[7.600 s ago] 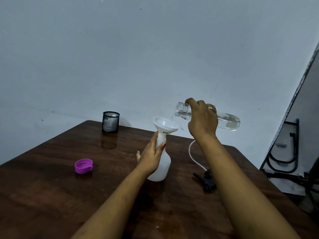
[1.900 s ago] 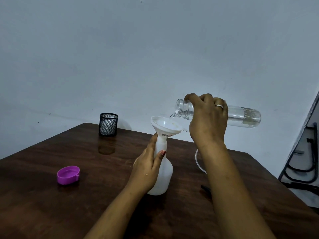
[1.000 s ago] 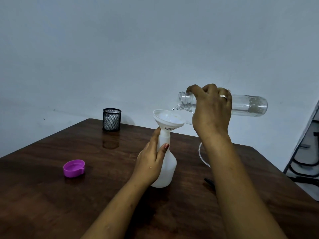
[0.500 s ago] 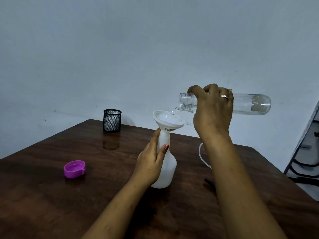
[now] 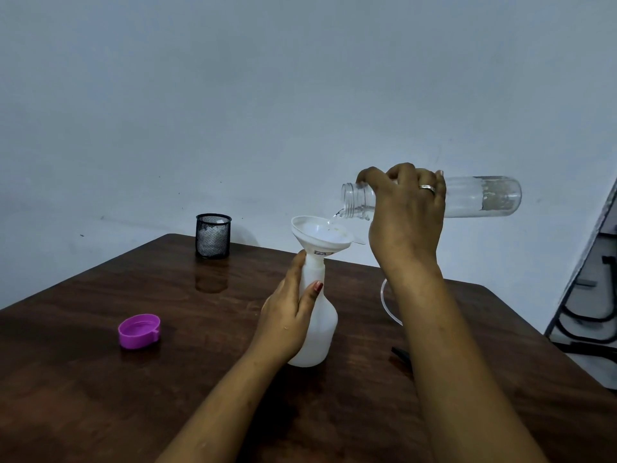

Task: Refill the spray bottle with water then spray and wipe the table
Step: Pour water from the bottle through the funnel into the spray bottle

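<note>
Nearest the camera, two bare forearms are reaching out over the dark wooden table (image 5: 100, 396). The left hand (image 5: 287, 322) is wrapping around the white spray bottle (image 5: 317, 332), thumb and fingers pressed against its neck and shoulder, keeping it standing upright on the tabletop near the middle. A white funnel (image 5: 322, 233) is sitting in the bottle's open mouth. Just above it, the right hand (image 5: 405, 215), wearing a ring, is gripping a clear water bottle (image 5: 480, 197) around its neck end, tipping it nearly level with its open mouth over the funnel's rim, and a thin trickle of water is running into the funnel. To the left, a purple cap (image 5: 139, 330) is lying open side up on the table. Behind the right forearm, a clear tube (image 5: 387, 305) is curving across the wood. At the far edge, a black mesh cup (image 5: 213, 236) is standing near the pale wall.
</note>
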Tool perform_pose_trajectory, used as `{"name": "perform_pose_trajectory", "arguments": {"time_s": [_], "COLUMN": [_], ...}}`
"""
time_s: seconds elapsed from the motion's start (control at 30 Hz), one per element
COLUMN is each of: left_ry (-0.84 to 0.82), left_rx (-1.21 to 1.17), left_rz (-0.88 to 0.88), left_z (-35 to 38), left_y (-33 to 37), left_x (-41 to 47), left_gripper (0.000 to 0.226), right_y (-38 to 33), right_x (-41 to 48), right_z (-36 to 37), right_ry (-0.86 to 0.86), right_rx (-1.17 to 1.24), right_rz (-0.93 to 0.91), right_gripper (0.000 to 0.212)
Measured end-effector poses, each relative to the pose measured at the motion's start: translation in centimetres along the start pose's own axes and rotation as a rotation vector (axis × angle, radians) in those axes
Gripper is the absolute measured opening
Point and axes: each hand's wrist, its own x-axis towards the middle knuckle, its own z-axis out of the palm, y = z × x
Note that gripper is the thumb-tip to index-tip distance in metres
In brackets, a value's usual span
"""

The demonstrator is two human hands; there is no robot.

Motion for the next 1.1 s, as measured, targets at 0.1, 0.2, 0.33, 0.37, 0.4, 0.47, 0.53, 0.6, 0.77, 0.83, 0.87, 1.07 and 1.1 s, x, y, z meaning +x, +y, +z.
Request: {"name": "perform_pose_trajectory", "arguments": {"time_s": [0.1, 0.2, 0.33, 0.37, 0.4, 0.47, 0.53, 0.6, 0.77, 0.83, 0.87, 1.07, 1.1], "left_ry": [0.004, 0.008, 0.004, 0.002, 0.002, 0.001, 0.002, 0.005, 0.006, 0.002, 0.003, 0.006, 0.005], "left_rx": [-0.001, -0.001, -0.004, -0.004, -0.005, -0.002, 0.005, 0.009, -0.01, -0.015, -0.017, -0.014, -0.01], "left_rz": [0.0, 0.008, 0.01, 0.01, 0.012, 0.011, 0.011, 0.014, 0.02, 0.018, 0.018, 0.024, 0.023], "left_z": [0.02, 0.01, 0.02, 0.03, 0.05, 0.05, 0.07, 0.07, 0.08, 0.11, 0.12, 0.08, 0.07], "left_y": [0.04, 0.04, -0.01, -0.06, -0.09, -0.1, -0.08, -0.1, -0.1, -0.16, -0.18, -0.08, -0.07], "left_x": [0.01, 0.0, -0.03, -0.04, -0.03, -0.01, 0.01, -0.01, -0.01, 0.0, -0.03, 0.05, 0.04], "left_gripper": [0.055, 0.055, 0.055, 0.055, 0.055, 0.055, 0.055, 0.055, 0.055, 0.055, 0.055, 0.054, 0.054], "right_y": [-0.04, -0.03, -0.08, -0.07, -0.06, -0.06, -0.06, -0.15, -0.39, -0.51, -0.55, -0.8, -0.82], "right_x": [0.04, 0.05, 0.05, 0.02, 0.04, 0.07, 0.07, 0.04, -0.11, -0.15, -0.16, -0.01, -0.05], "right_z": [-0.03, -0.05, -0.14, -0.13, -0.12, -0.07, 0.03, 0.06, 0.15, 0.15, 0.17, 0.74, 0.85], "right_ry": [0.005, -0.003, 0.005, 0.002, 0.0, -0.014, -0.017, -0.001, 0.026, 0.029, 0.031, 0.083, 0.095], "right_rx": [0.002, -0.004, 0.009, 0.01, 0.008, 0.002, 0.002, 0.015, 0.054, 0.07, 0.072, 0.075, 0.079], "right_rz": [-0.004, -0.008, -0.01, -0.011, -0.014, -0.025, -0.04, -0.048, -0.064, -0.07, -0.072, -0.1, -0.114], "right_gripper": [0.053, 0.054, 0.053, 0.053, 0.052, 0.05, 0.048, 0.046, 0.047, 0.046, 0.046, 0.039, 0.036]}}
